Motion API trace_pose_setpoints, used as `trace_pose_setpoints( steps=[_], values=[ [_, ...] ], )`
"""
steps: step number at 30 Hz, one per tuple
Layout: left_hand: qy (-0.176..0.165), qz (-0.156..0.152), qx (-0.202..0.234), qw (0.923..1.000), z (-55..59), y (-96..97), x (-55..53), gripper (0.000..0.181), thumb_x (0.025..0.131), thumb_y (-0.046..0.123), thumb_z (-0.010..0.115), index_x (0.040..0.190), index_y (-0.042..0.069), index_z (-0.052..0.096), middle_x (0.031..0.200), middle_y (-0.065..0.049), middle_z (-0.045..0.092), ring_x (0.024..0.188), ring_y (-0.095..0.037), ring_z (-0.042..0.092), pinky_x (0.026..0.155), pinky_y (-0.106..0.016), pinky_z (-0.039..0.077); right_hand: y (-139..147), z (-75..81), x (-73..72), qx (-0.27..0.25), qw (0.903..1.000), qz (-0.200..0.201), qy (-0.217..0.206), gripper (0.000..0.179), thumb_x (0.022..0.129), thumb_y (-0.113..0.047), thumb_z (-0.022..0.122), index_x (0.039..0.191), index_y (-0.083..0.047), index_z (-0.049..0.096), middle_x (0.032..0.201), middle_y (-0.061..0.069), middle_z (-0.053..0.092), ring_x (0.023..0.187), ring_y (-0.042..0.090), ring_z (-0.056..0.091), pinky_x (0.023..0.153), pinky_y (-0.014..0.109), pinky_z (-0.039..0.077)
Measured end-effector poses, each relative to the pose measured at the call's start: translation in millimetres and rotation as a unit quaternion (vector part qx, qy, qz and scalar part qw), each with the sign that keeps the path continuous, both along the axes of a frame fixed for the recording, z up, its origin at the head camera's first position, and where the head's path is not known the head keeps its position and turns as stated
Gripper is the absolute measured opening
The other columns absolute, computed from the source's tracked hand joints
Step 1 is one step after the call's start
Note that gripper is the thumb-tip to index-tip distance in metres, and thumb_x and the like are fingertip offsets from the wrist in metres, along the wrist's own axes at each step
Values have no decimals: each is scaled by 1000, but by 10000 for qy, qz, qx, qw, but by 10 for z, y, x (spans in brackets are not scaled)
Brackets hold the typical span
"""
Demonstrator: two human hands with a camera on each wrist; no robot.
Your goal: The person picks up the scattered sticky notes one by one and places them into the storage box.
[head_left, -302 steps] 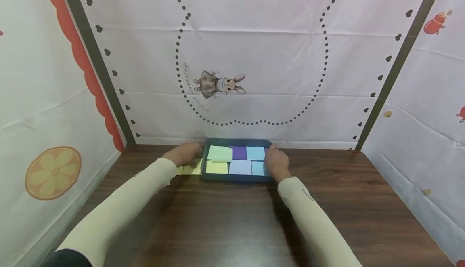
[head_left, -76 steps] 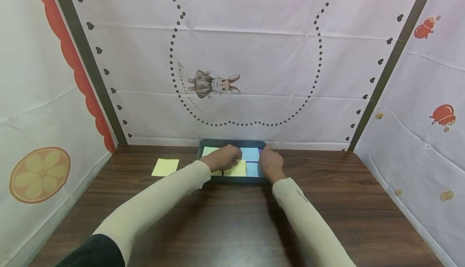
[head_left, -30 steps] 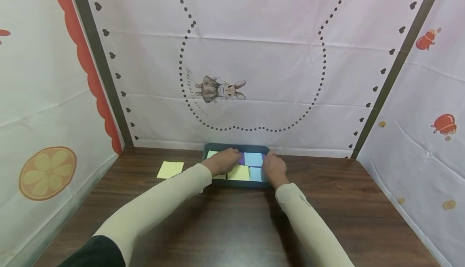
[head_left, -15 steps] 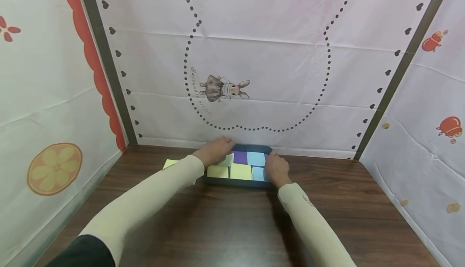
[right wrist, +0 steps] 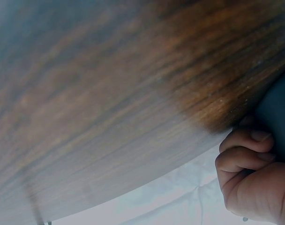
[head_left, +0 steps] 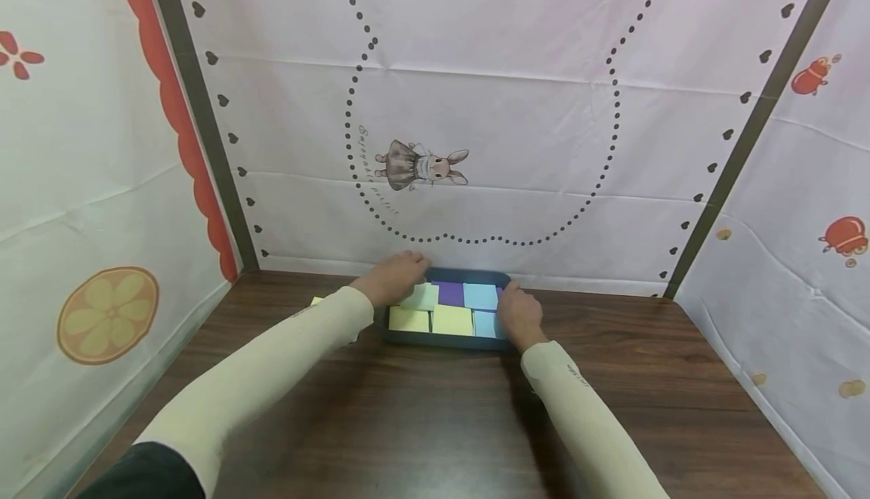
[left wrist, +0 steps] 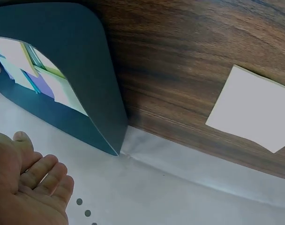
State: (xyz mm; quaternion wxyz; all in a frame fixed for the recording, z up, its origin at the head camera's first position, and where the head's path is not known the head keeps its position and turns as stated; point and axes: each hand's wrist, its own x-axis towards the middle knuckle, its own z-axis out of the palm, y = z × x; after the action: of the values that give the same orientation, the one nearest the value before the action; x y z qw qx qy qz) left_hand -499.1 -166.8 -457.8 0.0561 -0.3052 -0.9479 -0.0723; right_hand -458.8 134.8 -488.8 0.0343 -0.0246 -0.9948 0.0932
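A dark blue-green tray (head_left: pixel 448 340) stands at the table's back edge, holding sticky note pads in two rows. A yellow pad (head_left: pixel 452 321) fills the front middle spot, between another yellow pad (head_left: pixel 409 320) and a blue one (head_left: pixel 486 324). Behind them are a pale green pad (head_left: pixel 423 297), a purple pad (head_left: pixel 449 293) and a light blue pad (head_left: pixel 480 297). My left hand (head_left: pixel 394 278) hovers by the tray's back left corner, its fingers loosely bent and holding nothing. My right hand (head_left: pixel 520 313) grips the tray's right end, fingers curled at its wall.
One loose sticky note pad (left wrist: pixel 252 110) lies on the wooden table (left wrist: pixel 170 70) left of the tray; my left sleeve mostly hides it in the head view. A printed white cloth (head_left: pixel 476 220) rises right behind the tray, and more cloth hangs at both sides.
Ten seconds ago a lavender pad showed at front middle, where yellow shows now. Of the yellow pads left of the tray, fewer remain. My left hand has moved from over the tray to its back left corner.
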Motion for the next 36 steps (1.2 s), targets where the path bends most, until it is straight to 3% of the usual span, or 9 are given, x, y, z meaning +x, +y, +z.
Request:
trace_pose_setpoints(
  steps=[7,12,15,21,23,25,31,34,36],
  values=[
    [323,-65,-389,9987,112,-120,149,36,111,14,68,146,5,63,133,-14,75,123,-33,72,108,-52,61,4,-29,-23,41,10000,-49,40,42,122,-36,42,117,3,56,78,17,69,71,30,71,62,44,62],
    [357,-22,-377,9986,-149,-375,-169,34,113,17,67,145,5,63,131,-13,75,120,-33,73,108,-51,62,33,-78,-85,36,10000,1,2,43,123,-37,41,118,3,55,81,19,69,72,32,71,61,45,61],
    [656,-90,-552,9963,-161,-497,-192,31,114,17,65,142,4,64,126,-13,75,114,-32,74,102,-49,64,-22,83,27,-68,9997,-89,-210,43,123,-37,41,122,4,56,85,20,72,75,33,73,65,46,63],
    [386,353,-698,9962,619,-315,750,31,115,8,61,142,-5,64,129,-21,74,121,-37,74,109,-51,61,-40,113,95,-22,9998,-50,-202,45,123,-37,37,120,4,54,82,18,68,74,31,71,63,44,61],
    [317,428,-723,9960,726,-304,880,32,113,6,63,143,-5,64,128,-20,75,121,-37,74,109,-50,62,-26,117,80,-38,9997,-19,-252,43,123,-36,38,119,4,55,82,18,69,74,31,72,64,44,62],
    [401,333,-672,9964,597,-398,759,33,111,4,66,143,-2,64,126,-17,75,117,-34,74,104,-49,63,6,37,-9,-67,9998,-23,-185,42,123,-36,40,118,3,55,82,18,70,73,32,71,63,45,61],
    [814,-125,-344,9960,-178,-865,-117,42,98,2,79,137,11,66,117,-6,74,106,-26,74,92,-46,65,54,-129,-192,-150,9996,-47,-222,47,123,-40,38,122,4,55,82,19,70,71,32,70,61,47,60],
    [952,-259,-300,9947,-267,-942,-188,47,96,-1,81,139,12,66,118,-7,76,107,-27,75,93,-45,65,48,-118,-164,-131,9996,-35,-230,46,123,-39,38,123,4,54,81,18,70,70,31,69,60,45,60],
    [969,-249,-305,9945,-127,-894,1,48,96,-3,80,139,11,66,118,-8,76,106,-27,75,91,-48,65,27,-55,-89,-145,9996,-49,-221,44,123,-38,39,122,3,55,81,17,69,70,31,69,60,44,59]
  ],
)
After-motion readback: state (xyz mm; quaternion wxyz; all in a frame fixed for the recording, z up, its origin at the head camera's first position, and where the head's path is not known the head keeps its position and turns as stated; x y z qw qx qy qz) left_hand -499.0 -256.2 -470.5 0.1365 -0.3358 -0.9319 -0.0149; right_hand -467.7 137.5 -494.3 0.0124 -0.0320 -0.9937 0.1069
